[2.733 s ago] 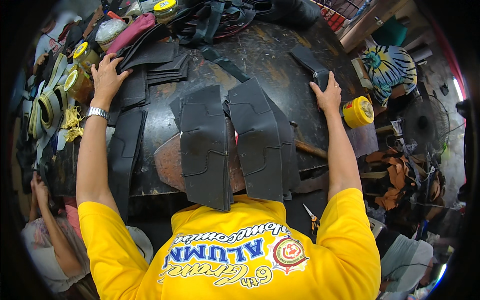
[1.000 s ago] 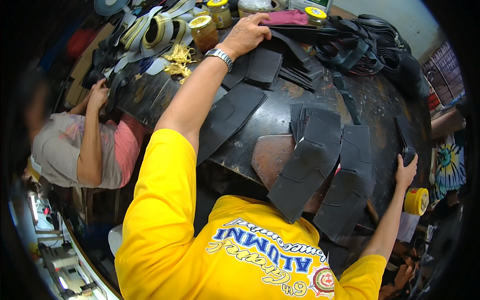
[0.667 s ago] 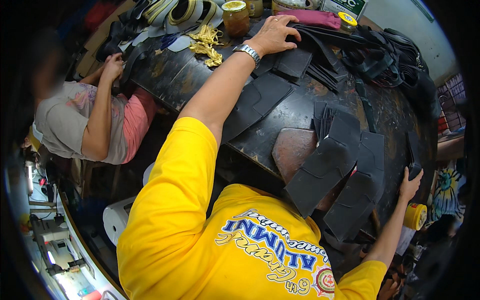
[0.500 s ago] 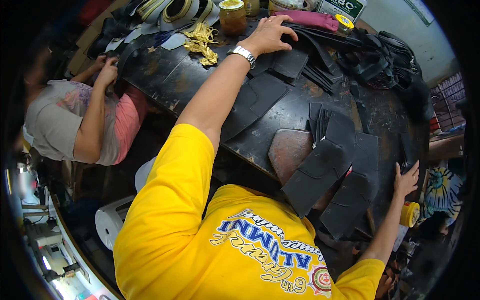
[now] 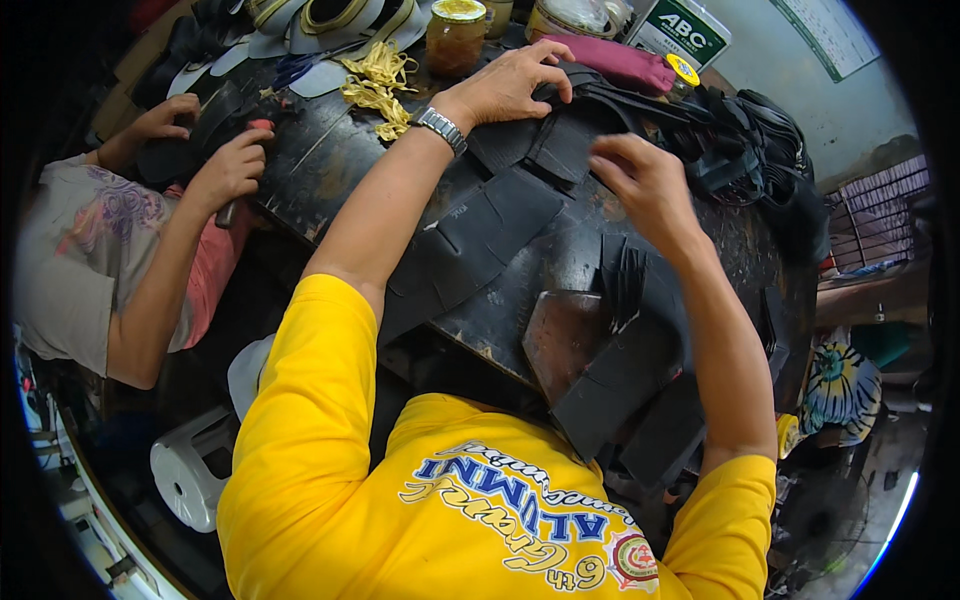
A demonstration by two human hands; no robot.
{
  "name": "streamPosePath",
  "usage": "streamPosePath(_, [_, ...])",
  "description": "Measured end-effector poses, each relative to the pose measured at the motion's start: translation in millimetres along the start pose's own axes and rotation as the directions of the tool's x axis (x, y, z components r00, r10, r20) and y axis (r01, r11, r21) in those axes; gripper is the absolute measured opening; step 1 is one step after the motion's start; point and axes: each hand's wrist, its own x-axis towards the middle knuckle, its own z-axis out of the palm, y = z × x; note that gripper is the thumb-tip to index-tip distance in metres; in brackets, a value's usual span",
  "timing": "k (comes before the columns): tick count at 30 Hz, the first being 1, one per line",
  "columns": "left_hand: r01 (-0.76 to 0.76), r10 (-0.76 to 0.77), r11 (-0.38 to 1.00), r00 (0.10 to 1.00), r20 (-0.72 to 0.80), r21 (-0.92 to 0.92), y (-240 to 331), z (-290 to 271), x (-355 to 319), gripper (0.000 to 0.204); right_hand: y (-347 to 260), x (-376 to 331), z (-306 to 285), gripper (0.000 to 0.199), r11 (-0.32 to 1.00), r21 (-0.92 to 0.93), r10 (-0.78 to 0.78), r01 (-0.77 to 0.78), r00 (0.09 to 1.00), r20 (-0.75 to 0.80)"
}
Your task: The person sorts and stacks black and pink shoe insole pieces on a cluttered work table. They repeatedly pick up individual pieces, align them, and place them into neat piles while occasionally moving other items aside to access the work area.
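My left hand (image 5: 515, 85), wearing a metal watch, rests with fingers apart on black flat pieces (image 5: 560, 150) that look like leather or synthetic sheet. My right hand (image 5: 645, 185) is raised over the table just right of them, fingers loosely bent, nothing visible in it. A larger black cut piece (image 5: 475, 240) with slits lies below my left hand, overhanging the near edge. Nearer me, a fanned stack of black pieces (image 5: 625, 375) lies partly across a brown flat slab (image 5: 562, 335); my right forearm hides some of it.
Jars (image 5: 457, 40), yellow strips (image 5: 380, 75) and pale curved pieces (image 5: 335, 25) stand along the far left of the dark table (image 5: 330, 165). A maroon bundle (image 5: 615, 65), a tin (image 5: 680, 30) and heaped black straps (image 5: 750, 150) are far right. At left, another person (image 5: 120, 260) handles a dark item.
My right hand has left the table's right side and swung up toward the middle. My left hand stays on the black pieces. The other person's hands have moved apart, and the view has shifted slightly.
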Motion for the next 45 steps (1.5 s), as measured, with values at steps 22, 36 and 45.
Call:
streamPosePath(22, [-0.048,0.056,0.998,0.939,-0.340,0.030,-34,24,-31,0.035,37,63,73,0.051,0.793,-0.553,0.226,-0.256,0.966,-0.123])
streamPosePath(36, [-0.038,-0.031,0.989,0.896,-0.443,-0.146,-44,29,-30,0.022,39,56,66,0.047,0.837,-0.545,-0.113,0.050,0.990,-0.083])
streamPosePath(45, [0.021,-0.025,1.000,0.930,-0.367,-0.015,-51,32,-34,0.036,44,50,69,0.056,0.754,-0.633,-0.153,0.178,0.984,0.095])
